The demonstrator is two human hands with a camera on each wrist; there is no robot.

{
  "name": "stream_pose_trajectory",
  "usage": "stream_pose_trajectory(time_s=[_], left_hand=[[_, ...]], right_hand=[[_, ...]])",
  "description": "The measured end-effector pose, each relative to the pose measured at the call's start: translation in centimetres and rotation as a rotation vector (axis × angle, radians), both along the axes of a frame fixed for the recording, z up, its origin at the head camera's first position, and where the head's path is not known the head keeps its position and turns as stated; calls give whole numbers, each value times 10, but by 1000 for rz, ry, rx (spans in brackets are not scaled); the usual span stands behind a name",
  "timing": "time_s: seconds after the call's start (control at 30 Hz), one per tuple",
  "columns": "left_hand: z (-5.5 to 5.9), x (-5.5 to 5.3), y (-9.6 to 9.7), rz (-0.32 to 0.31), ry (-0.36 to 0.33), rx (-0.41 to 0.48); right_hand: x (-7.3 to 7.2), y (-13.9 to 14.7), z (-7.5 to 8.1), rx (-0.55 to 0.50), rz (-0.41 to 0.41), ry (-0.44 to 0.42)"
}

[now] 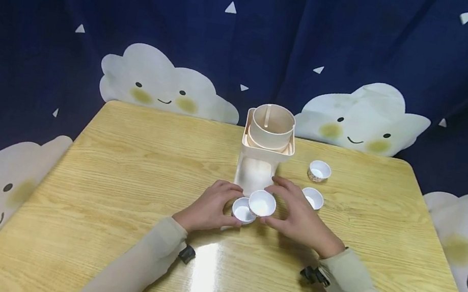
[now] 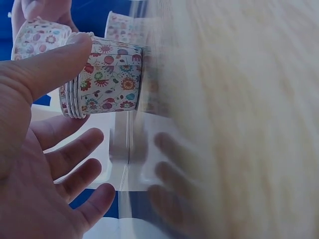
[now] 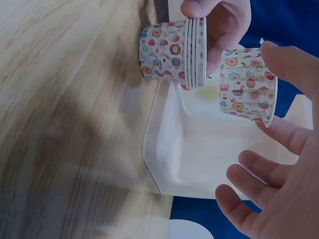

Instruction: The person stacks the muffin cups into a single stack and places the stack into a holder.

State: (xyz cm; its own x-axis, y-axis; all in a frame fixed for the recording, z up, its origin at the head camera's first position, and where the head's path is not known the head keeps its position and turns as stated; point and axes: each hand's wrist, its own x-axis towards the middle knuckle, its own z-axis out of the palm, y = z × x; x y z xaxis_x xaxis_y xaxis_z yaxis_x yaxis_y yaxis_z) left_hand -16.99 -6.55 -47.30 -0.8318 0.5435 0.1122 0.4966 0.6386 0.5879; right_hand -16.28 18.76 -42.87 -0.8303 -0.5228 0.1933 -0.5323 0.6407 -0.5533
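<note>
My left hand (image 1: 210, 208) grips a nested stack of floral paper cups (image 2: 112, 77) between thumb and index finger, its other fingers spread loose. The stack is upright on the table, with several rims layered at its top. Close to its right, my right hand (image 1: 297, 219) pinches a single floral paper cup (image 3: 246, 84) by the rim, thumb on one side and index finger on the other. This cup is raised clear of the tabletop, and its white inside shows in the head view, where it partly overlaps the stack.
Just beyond the hands stands a cream plastic dispenser (image 1: 258, 168) with a round cylinder (image 1: 272, 127) on top. Two more paper cups stand to the right, one farther back (image 1: 319, 171) and one nearer (image 1: 312, 199). The wooden table (image 1: 131, 175) meets a dark blue curtain behind.
</note>
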Motion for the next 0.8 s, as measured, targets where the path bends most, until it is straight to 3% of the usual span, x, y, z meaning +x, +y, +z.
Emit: stream_pose_trajectory(time_s=[0.47, 0.8], left_hand=[[1, -2, -1, 3, -7, 0], [-1, -5, 0, 11, -31, 0]], right_hand=[[-6, -17, -5, 43, 23, -25], [-7, -21, -9, 7, 64, -50]])
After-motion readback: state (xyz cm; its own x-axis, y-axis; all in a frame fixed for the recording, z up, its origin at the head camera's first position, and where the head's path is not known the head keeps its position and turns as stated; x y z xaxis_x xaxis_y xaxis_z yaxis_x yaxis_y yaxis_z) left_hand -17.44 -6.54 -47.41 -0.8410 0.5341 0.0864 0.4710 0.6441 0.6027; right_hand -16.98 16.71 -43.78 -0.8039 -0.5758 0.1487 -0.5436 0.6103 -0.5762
